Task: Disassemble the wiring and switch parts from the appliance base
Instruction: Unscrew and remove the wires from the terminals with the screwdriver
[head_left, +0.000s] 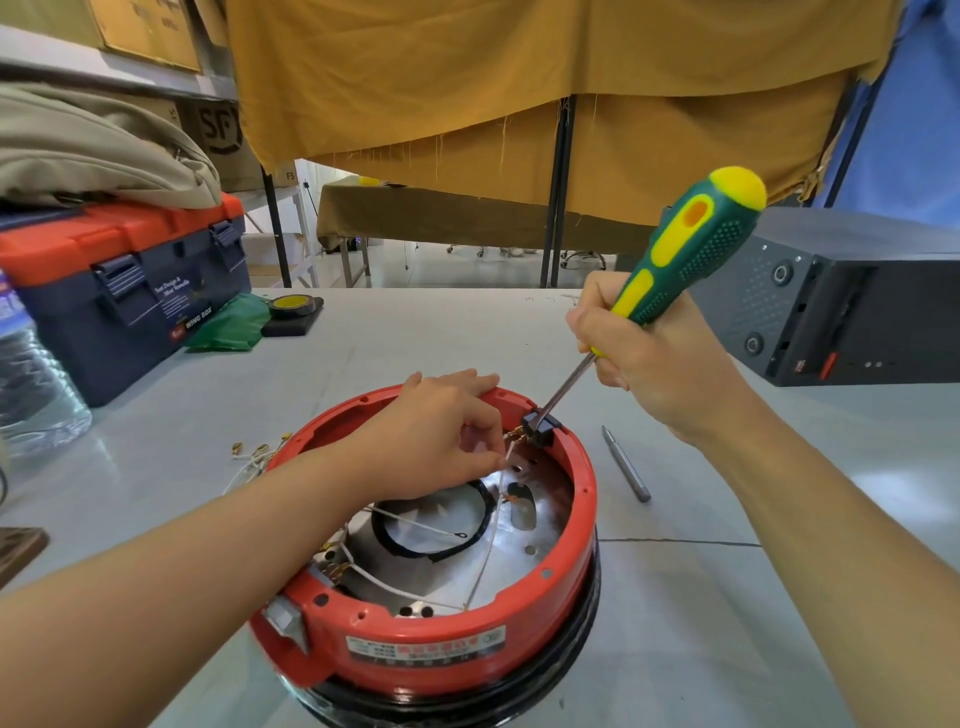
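Right grip (641, 353) clasps screwdriver (680, 260), tip on rim switch (540, 427); left grip (441, 436) pinches wire (496, 512).

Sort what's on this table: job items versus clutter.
In use:
round red appliance base
black switch block
thin white wire
green-yellow screwdriver
left hand
right hand

Lying about:
grey metal punch
navy-orange toolbox
clear water bottle

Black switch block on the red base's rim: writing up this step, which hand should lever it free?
Right hand: it grips the green-and-yellow screwdriver, tip at the black switch block. Left hand pinches a white wire.
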